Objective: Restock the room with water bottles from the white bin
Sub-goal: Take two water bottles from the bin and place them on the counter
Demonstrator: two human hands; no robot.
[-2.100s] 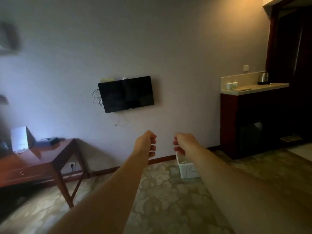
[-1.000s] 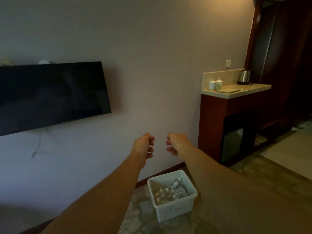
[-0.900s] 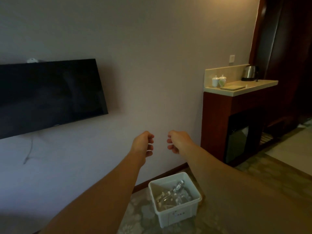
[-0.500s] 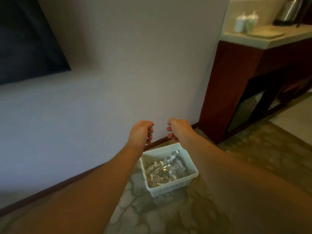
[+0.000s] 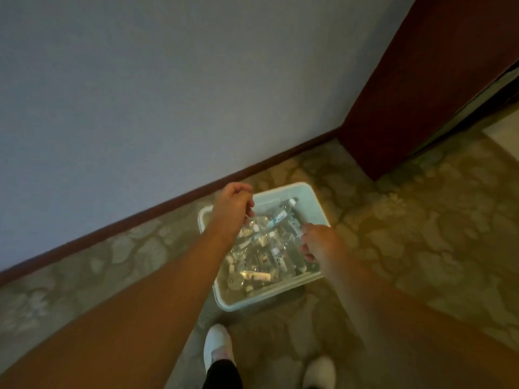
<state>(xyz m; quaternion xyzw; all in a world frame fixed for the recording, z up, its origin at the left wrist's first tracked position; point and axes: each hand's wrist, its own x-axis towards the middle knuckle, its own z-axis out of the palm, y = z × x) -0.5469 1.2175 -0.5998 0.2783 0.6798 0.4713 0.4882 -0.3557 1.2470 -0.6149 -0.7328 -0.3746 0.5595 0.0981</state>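
The white bin [image 5: 268, 297] stands on the carpet close to the wall, right below me. Several clear water bottles [image 5: 276, 220] with white caps lie jumbled inside it. My left hand [image 5: 234, 206] hovers over the bin's far left corner, fingers curled into a loose fist with nothing in it. My right hand [image 5: 317, 242] reaches down over the right side of the bin, its fingertips among the bottles. Its fingers are partly hidden, so a grasp cannot be made out.
A dark red wooden cabinet [image 5: 421, 94] stands against the wall to the right of the bin. A brown baseboard [image 5: 140, 214] runs along the wall. My feet in white shoes [image 5: 217, 346] stand on the patterned carpet just before the bin.
I have come up to the bin and my view has tipped down onto it. Both hands have dropped from in front of me to over the bin, the right one lowest.
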